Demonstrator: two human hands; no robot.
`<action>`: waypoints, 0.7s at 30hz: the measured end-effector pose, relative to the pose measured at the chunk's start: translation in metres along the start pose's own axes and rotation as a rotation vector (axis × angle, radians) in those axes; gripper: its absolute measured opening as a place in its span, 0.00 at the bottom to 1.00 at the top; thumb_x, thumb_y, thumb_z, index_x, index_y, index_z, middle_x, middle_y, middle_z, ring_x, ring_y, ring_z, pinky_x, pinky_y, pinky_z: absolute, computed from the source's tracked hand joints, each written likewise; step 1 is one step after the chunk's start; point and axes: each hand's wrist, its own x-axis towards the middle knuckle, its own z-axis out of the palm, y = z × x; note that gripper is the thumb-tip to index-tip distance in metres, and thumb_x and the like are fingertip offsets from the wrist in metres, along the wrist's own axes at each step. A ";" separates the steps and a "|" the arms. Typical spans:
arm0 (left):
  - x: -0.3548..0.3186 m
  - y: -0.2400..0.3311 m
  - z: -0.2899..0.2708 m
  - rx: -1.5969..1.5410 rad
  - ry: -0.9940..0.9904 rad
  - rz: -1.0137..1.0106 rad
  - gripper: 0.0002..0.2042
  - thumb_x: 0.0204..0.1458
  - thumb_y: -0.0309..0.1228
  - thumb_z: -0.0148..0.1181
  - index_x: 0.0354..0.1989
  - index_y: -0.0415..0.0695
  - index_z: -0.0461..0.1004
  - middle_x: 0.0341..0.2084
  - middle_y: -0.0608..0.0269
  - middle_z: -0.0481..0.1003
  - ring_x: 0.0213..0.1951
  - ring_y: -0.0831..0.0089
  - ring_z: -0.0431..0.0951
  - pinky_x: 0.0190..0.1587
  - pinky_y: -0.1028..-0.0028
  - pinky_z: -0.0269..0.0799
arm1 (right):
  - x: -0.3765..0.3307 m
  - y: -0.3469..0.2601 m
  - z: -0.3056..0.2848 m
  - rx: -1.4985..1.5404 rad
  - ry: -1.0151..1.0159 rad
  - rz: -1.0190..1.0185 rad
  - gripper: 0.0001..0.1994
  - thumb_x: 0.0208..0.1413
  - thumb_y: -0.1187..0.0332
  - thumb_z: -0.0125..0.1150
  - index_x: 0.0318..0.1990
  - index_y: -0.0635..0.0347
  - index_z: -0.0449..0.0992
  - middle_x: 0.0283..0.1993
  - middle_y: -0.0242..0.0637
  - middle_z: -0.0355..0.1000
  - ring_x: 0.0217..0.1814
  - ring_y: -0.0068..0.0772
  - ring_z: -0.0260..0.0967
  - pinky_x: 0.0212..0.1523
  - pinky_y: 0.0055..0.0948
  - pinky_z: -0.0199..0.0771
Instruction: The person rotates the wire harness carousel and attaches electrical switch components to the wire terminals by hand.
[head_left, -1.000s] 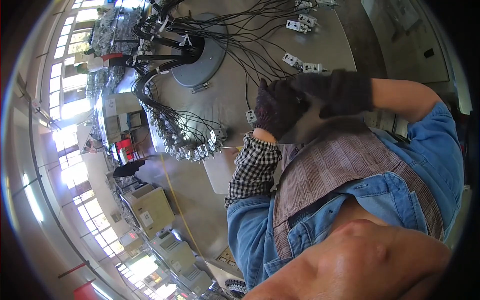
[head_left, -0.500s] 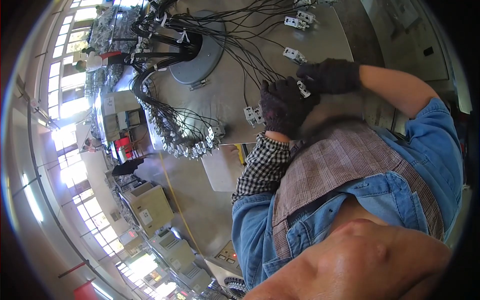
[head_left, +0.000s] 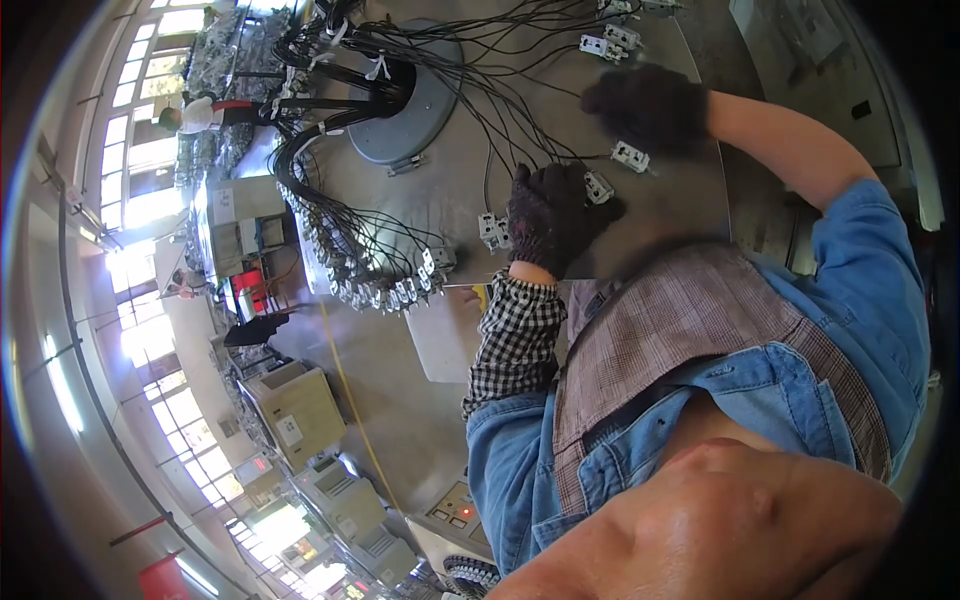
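Metal tabletop: rightward of the grey disc, left hand touches a white connector, right hand sits apart, both grips unclear; a hasty tug could tangle the black cables

No lettering legible; white label on beige machine too small to read.

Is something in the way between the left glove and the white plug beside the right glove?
Yes. Another white plug sits right by the left hand, between it and the plug near the right hand.
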 end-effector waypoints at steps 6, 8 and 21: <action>0.008 0.006 -0.003 0.023 -0.085 -0.044 0.31 0.46 0.61 0.66 0.43 0.43 0.76 0.38 0.55 0.76 0.42 0.55 0.79 0.57 0.48 0.66 | -0.050 -0.017 0.039 -0.247 0.279 -0.235 0.21 0.65 0.51 0.53 0.55 0.57 0.72 0.48 0.42 0.74 0.44 0.44 0.75 0.36 0.38 0.73; 0.009 0.010 -0.007 0.028 -0.160 -0.068 0.32 0.45 0.61 0.66 0.44 0.42 0.76 0.38 0.55 0.76 0.43 0.55 0.78 0.56 0.48 0.67 | -0.048 -0.042 0.031 -0.298 -0.080 -0.067 0.26 0.65 0.47 0.50 0.58 0.59 0.70 0.48 0.41 0.74 0.41 0.42 0.74 0.31 0.36 0.72; 0.002 0.037 -0.007 -0.023 -0.048 -0.095 0.42 0.42 0.57 0.71 0.59 0.37 0.69 0.37 0.53 0.79 0.40 0.55 0.79 0.50 0.56 0.71 | 0.001 -0.001 -0.021 -0.381 0.434 0.075 0.30 0.59 0.54 0.61 0.68 0.51 0.66 0.61 0.48 0.72 0.58 0.48 0.75 0.55 0.45 0.76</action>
